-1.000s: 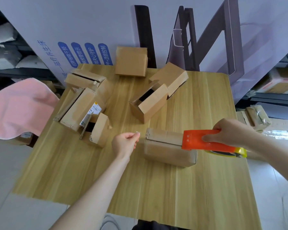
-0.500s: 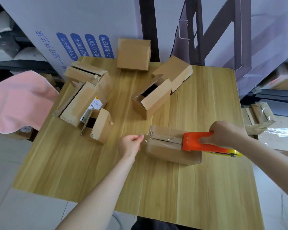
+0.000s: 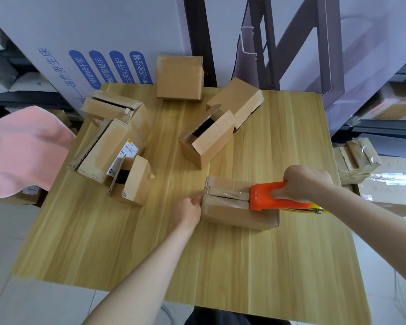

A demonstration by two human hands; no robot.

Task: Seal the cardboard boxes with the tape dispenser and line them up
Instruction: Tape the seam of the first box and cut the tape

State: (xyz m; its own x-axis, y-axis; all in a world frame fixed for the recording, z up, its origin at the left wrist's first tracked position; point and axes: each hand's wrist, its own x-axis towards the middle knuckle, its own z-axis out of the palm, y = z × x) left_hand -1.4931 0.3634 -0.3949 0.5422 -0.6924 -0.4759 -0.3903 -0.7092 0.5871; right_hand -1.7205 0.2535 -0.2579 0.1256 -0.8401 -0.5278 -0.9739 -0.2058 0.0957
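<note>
A small cardboard box (image 3: 234, 213) lies on the wooden table (image 3: 220, 266) near its middle right, flaps closed along a top seam. Clear tape runs along part of that seam. My right hand (image 3: 302, 182) grips the orange tape dispenser (image 3: 271, 197), which rests on the right half of the box top. My left hand (image 3: 190, 211) presses against the box's left end, where the tape end is. Several other cardboard boxes lie scattered farther back, some with open flaps, such as one in the centre (image 3: 208, 141) and one at the left (image 3: 131, 179).
A closed box (image 3: 179, 77) stands at the table's far edge against a large white carton with blue print (image 3: 108, 43). A pink cloth (image 3: 21, 151) hangs at the left. Wrapped parcels (image 3: 356, 160) and shelves stand to the right of the table.
My left hand moved right from holding the tape end in the air to pressing it on the box's left end. The dispenser stayed on the box top.
</note>
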